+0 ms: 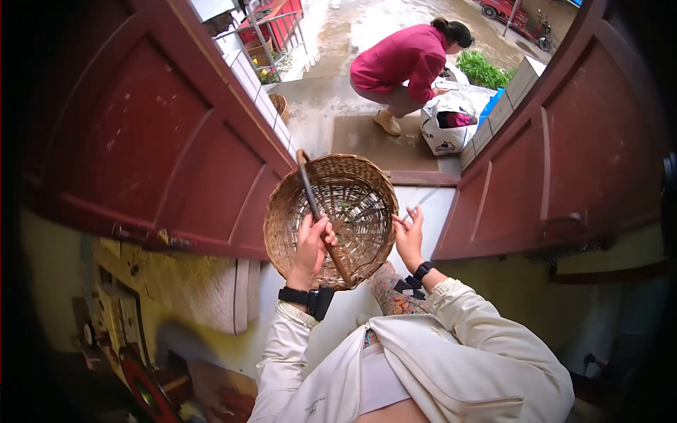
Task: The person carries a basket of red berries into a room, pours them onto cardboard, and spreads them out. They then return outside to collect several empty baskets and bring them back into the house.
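A round woven wicker basket hangs in front of me, its inside facing up with a few green bits at the bottom. My left hand is wrapped round the basket's arched wooden handle. Beside the basket's right rim is my right hand, its fingers apart and the fingertips right at the wickerwork. Both wrists wear black bands with small black boxes.
Two dark red doors, a left one and a right one, stand open on either side. Past the raised threshold, a person in a magenta top crouches by a white bag on a brown mat. Another basket stands outside.
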{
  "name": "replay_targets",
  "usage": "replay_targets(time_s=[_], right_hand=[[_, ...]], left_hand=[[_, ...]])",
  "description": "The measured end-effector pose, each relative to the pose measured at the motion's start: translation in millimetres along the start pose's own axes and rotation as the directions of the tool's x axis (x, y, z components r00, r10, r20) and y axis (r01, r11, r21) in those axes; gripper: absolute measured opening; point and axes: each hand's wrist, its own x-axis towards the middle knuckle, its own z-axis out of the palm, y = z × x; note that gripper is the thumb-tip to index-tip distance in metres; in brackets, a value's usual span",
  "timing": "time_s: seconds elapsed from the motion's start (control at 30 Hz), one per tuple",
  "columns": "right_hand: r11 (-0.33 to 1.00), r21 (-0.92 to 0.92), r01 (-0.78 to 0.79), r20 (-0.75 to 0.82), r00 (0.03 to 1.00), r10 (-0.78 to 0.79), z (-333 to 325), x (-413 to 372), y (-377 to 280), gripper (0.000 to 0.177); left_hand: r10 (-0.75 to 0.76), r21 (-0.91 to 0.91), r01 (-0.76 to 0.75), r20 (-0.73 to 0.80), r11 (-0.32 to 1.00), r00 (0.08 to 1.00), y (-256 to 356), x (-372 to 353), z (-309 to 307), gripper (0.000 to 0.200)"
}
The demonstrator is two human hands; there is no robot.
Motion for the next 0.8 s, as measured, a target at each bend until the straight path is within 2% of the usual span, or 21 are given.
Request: replay_targets(time_s=[0.1,0.17,0.2,0.23,0.3,0.37,0.43,0.47,0.5,0.53,0.57,0.63,0.7,0.77,0.8], right_hand=[[0.989,0.032,0.145,0.198,0.969,-0.148,65,82,-15,0.070],[0.998,-0.022,0.062,0.360,0.932,-0.050,97,141,-5,0.072],[0.974,-0.201,0.110,0.402,0.915,-0.020,108,169,6,0.070],[0.894,-0.368,0.256,0.448,0.891,-0.071,119,200,40,0.066],[0.822,-0.533,0.201,0.396,0.918,0.032,130,247,27,0.059],[0.845,-0.489,0.215,0.353,0.935,-0.034,138,291,15,0.039],[0.909,-0.412,0.063,0.378,0.920,0.108,152,327,0,0.031],[0.911,-0.407,0.066,0.387,0.916,0.106,164,343,-12,0.031],[0.961,-0.195,-0.199,0.446,0.854,0.267,177,358,-24,0.030],[0.885,0.006,-0.465,0.535,0.749,0.390,189,374,-37,0.033],[0.885,0.002,-0.465,0.544,0.743,0.389,207,394,-47,0.033],[0.653,0.184,-0.735,0.738,0.542,0.402,232,436,-64,0.042],[0.678,0.142,-0.721,0.699,0.558,0.447,267,480,-64,0.046],[0.709,0.163,-0.687,0.712,0.579,0.397,298,533,-58,0.046],[0.727,0.174,-0.664,0.704,0.600,0.380,311,556,-57,0.044]], left_hand=[[-0.005,0.092,0.005,-0.006,0.996,1.000,14,79,6,0.011],[-0.050,0.126,0.053,-0.027,0.991,0.998,22,138,12,0.011],[-0.050,0.159,0.058,-0.053,0.986,0.997,26,163,17,0.013],[-0.052,0.162,0.061,-0.055,0.985,0.997,35,187,23,0.013],[-0.057,0.235,0.067,-0.050,0.970,0.997,54,227,31,0.015],[-0.053,0.229,0.066,-0.062,0.971,0.997,69,267,36,0.015],[-0.059,0.254,0.071,-0.055,0.965,0.997,78,311,38,0.014],[-0.079,0.256,0.093,-0.064,0.962,0.995,84,333,42,0.013],[-0.075,0.271,0.084,-0.040,0.959,0.996,90,356,44,0.012],[-0.073,0.273,0.078,-0.029,0.959,0.997,96,379,47,0.012],[-0.071,0.274,0.074,-0.020,0.959,0.997,106,405,43,0.011],[-0.028,0.274,0.034,-0.025,0.961,0.999,117,456,41,0.015],[-0.018,0.259,0.025,-0.031,0.966,0.999,133,506,34,0.017],[-0.002,0.388,0.019,-0.046,0.922,0.999,150,558,23,0.021],[-0.013,0.371,0.032,-0.052,0.928,0.999,160,583,18,0.029]])
